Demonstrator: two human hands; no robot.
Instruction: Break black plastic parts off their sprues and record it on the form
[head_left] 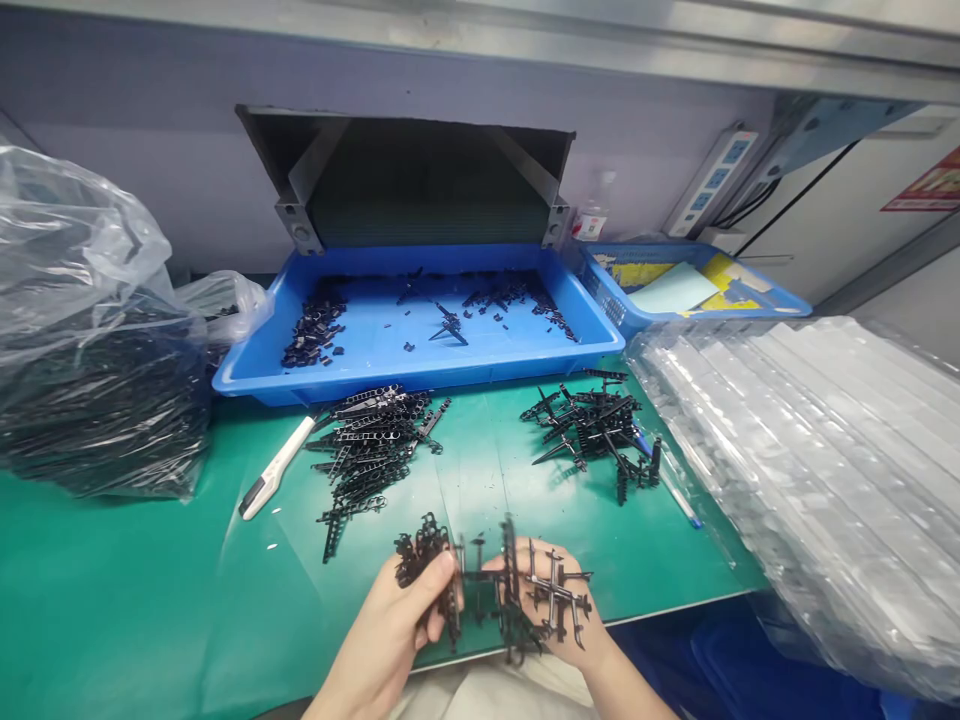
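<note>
My left hand (416, 595) is closed around a bunch of black plastic strips (424, 550) with small rings along them. Close beside it, my right hand (574, 635) is wrapped round black plastic sprues (559, 590) with thin cross branches. One upright black strip between the hands is blurred. Beyond my left hand lies a heap of similar ringed strips (375, 440). A looser pile of branching black pieces (600, 420) rests farther right, over a blue and white pen (679, 490).
A blue tray (420, 375) with small black bits stands behind the piles. On the left are a white cutter knife (277, 468) and a plastic bag of black parts (97, 380). Stacked clear plastic trays (810, 450) fill the right, before a blue basket (637, 310).
</note>
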